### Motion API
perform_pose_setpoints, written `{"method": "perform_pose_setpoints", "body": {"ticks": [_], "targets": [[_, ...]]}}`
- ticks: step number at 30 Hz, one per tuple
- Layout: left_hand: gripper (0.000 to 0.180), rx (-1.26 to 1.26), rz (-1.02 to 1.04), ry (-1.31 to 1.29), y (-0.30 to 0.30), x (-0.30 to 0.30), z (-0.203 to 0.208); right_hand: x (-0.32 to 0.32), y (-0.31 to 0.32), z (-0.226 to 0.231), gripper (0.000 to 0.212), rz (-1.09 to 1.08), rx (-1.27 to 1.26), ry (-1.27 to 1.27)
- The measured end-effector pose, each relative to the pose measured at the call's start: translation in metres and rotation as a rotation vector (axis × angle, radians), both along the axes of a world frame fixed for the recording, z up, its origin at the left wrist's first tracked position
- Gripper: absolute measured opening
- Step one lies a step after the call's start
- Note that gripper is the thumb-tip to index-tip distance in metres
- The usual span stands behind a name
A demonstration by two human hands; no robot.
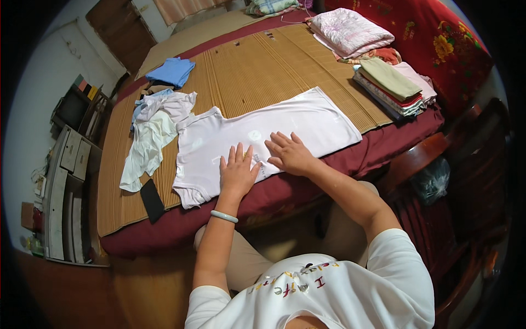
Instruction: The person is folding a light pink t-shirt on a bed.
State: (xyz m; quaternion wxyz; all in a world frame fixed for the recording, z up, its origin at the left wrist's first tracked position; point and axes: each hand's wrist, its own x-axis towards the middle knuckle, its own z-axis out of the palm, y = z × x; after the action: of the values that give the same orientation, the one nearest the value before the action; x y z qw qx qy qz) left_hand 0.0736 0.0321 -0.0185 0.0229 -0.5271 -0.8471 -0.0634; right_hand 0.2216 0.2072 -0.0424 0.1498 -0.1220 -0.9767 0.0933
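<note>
A pale pink t-shirt (pixel 307 118) lies spread flat across the bamboo mat (pixel 241 71) on the bed, its neck end toward the left. My left hand (pixel 238 170) rests flat on the shirt near its front edge, fingers spread, with a pale green bangle on the wrist. My right hand (pixel 289 153) presses flat on the shirt just to the right of it, fingers apart. Neither hand holds anything.
A heap of unfolded light clothes (pixel 156 129) lies left of the shirt, with a dark phone-like slab (pixel 152 200) near the mat's front edge. A folded blue garment (pixel 172 71) sits farther back. Folded stacks (pixel 392 85) and a pink quilt (pixel 350 30) lie at right. A wooden chair (pixel 438 181) stands beside me.
</note>
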Motion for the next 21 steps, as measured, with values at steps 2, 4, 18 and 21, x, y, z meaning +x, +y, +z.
{"method": "perform_pose_setpoints", "body": {"ticks": [2, 4, 18, 21], "targets": [[0.069, 0.021, -0.039, 0.034, 0.001, 0.000, 0.001, 0.006, 0.015, 0.001, 0.065, -0.012, -0.028, 0.005], [0.071, -0.008, -0.016, -0.001, -0.009, -0.010, 0.006, 0.013, 0.031, 0.007, 0.070, -0.119, -0.014, -0.076], [0.080, -0.081, 0.459, -0.082, -0.024, -0.051, 0.018, 0.037, 0.115, 0.016, 0.059, -0.604, -0.049, -0.053], [0.075, 0.007, 0.269, -0.045, -0.007, -0.029, 0.010, 0.009, 0.083, 0.007, 0.057, -0.289, -0.034, 0.047]]}}
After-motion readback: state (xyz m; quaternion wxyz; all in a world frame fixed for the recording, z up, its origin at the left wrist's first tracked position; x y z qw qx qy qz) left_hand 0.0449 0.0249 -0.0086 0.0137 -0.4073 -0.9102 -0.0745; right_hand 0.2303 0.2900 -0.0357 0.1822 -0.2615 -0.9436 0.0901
